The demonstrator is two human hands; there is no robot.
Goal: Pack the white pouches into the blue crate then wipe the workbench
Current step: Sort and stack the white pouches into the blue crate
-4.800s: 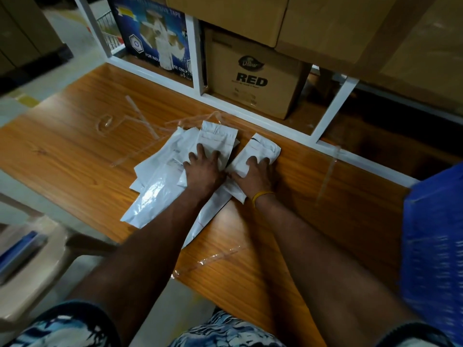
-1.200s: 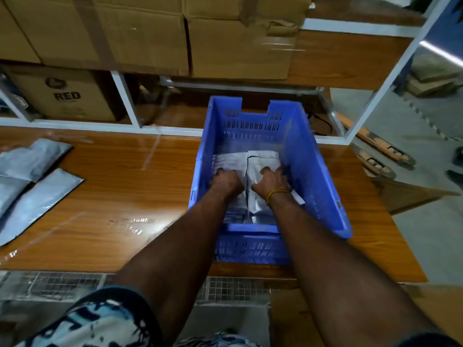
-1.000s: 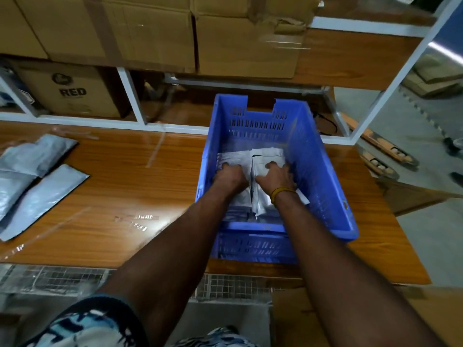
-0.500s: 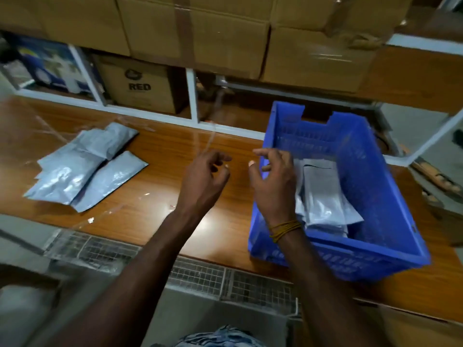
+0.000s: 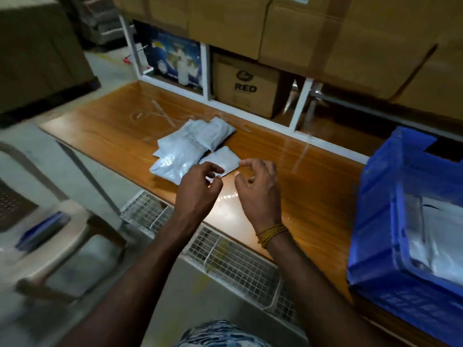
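Both hands hover above the wooden workbench [image 5: 313, 186], empty and apart from each other. The left hand [image 5: 198, 189] has its fingers loosely curled and grips nothing. The right hand [image 5: 259, 189] is likewise relaxed, fingers bent, thumb free, with a yellow thread band [image 5: 271, 234] around its wrist.

Positions relative to the workbench:

- A pile of white pouches [image 5: 193, 146] lies on the surface just beyond the fingertips of both hands. The pouches overlap each other; one smaller pouch [image 5: 221, 161] lies at the pile's near right edge, closest to the hands. Neither hand touches the pile.
- The blue crate [image 5: 380, 221] stands on the right end of the surface, well apart from the pile. More white pouches [image 5: 441, 234] lie inside it.
- A white shelf frame [image 5: 299, 106] runs along the far edge. A cardboard box marked "RED" [image 5: 246, 86] sits in it, with larger cartons [image 5: 300, 26] stacked above.
- A wire mesh rack [image 5: 233, 259] hangs below the near edge.
- A plastic chair [image 5: 45, 246] stands on the floor to the left.
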